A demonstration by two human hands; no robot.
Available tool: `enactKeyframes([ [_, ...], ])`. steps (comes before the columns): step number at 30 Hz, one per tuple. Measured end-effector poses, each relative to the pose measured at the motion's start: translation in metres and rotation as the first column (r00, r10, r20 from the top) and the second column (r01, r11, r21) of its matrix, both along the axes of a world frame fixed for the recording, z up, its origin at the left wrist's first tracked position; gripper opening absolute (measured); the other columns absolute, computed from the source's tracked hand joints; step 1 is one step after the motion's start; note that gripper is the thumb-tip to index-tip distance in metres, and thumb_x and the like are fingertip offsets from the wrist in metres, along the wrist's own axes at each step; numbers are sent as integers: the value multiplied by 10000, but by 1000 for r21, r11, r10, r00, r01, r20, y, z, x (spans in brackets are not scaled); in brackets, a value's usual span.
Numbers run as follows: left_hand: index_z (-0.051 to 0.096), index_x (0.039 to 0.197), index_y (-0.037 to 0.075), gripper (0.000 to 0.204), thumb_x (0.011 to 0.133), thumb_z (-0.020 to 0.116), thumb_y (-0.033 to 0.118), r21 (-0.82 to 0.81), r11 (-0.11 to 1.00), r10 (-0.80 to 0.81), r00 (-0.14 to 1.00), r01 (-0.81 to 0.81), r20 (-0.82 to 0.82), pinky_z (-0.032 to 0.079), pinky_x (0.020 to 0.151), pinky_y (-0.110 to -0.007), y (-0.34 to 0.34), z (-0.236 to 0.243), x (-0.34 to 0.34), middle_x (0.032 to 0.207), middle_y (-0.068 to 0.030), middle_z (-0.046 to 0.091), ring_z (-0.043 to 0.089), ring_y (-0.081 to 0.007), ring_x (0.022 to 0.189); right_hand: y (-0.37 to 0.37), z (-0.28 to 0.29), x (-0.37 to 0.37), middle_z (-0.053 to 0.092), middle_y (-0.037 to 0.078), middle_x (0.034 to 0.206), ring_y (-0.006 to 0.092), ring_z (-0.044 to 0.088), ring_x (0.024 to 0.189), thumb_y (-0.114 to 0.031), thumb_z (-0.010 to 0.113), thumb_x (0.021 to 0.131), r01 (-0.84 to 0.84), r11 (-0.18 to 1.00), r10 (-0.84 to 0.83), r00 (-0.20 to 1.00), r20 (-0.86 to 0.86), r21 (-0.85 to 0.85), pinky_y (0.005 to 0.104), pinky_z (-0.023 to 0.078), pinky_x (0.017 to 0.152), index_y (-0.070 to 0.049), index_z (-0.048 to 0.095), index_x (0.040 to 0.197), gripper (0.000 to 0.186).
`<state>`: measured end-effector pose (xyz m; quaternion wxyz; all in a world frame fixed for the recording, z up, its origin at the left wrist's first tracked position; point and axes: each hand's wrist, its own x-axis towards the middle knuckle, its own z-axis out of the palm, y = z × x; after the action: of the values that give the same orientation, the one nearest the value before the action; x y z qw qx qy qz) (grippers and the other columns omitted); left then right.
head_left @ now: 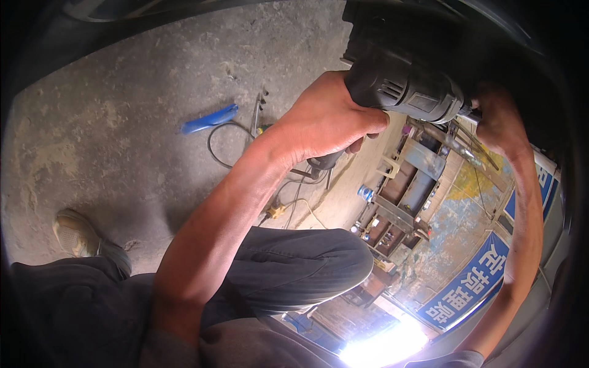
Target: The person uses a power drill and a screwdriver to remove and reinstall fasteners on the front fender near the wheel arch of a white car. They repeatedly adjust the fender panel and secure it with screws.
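My left hand [331, 113] is closed round the rear grip of a black pistol-grip power tool [423, 95], which lies level with its nose toward the right. Its lower handle end [325, 162] shows beneath my wrist. At the nose is a shiny metal tip [470, 113]. My right hand [500, 126] has its fingers curled at that tip. Those fingertips sit in shadow and are partly hidden. A dark, unlit part [509, 61], possibly of a vehicle, hangs above and behind the right hand.
On the concrete floor [123, 135] lie a blue object [210, 119], a thin metal tool [256, 113], dark cables and a yellow plug [276, 211]. Trays of small parts [392, 214] stand beyond my knee [307, 264]. A blue sign [469, 279] and a bright light [386, 346] appear lower right.
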<state>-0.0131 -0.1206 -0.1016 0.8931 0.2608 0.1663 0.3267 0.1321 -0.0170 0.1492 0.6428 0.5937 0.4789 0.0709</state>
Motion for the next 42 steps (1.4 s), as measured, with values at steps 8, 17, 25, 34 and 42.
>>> enactKeyframes([
  [8,659,763,2,159,795,699,153,-29,999,-22,999,23,28,463,507,-304,1,2,-1,638,-55,642,616,-136,514,-7,1,2,547,237,1407,382,472,1349,94,673,707,-76,996,76,997,-11,38,397,345,1181,10,695,1191,491],
  [17,691,856,6,184,891,739,180,-35,999,-19,995,22,101,468,497,-286,0,6,-2,678,-37,630,596,-124,511,-9,3,6,534,226,1426,367,451,1375,175,610,660,-88,995,88,996,17,46,399,326,1200,14,676,1217,583],
  [25,686,907,40,299,862,793,315,-36,999,-25,994,28,102,471,503,-286,-2,1,2,703,-37,624,590,-120,513,-8,1,5,550,223,1408,371,465,1361,169,586,674,-91,995,91,996,-7,49,403,341,1189,11,686,1180,539],
  [34,715,938,12,210,887,759,210,-80,997,-8,994,16,105,472,482,-280,0,7,-4,688,-43,629,592,-126,499,-10,5,14,616,215,1264,367,534,1257,155,594,669,-160,987,162,985,-62,31,422,385,1145,13,690,1158,518],
  [42,693,941,38,294,854,789,301,-48,999,-11,994,16,110,480,491,-275,-1,3,0,722,-50,629,602,-123,508,-8,8,17,638,213,1178,367,563,1193,180,571,655,-150,989,151,985,-85,17,424,424,1092,21,692,1133,518],
])
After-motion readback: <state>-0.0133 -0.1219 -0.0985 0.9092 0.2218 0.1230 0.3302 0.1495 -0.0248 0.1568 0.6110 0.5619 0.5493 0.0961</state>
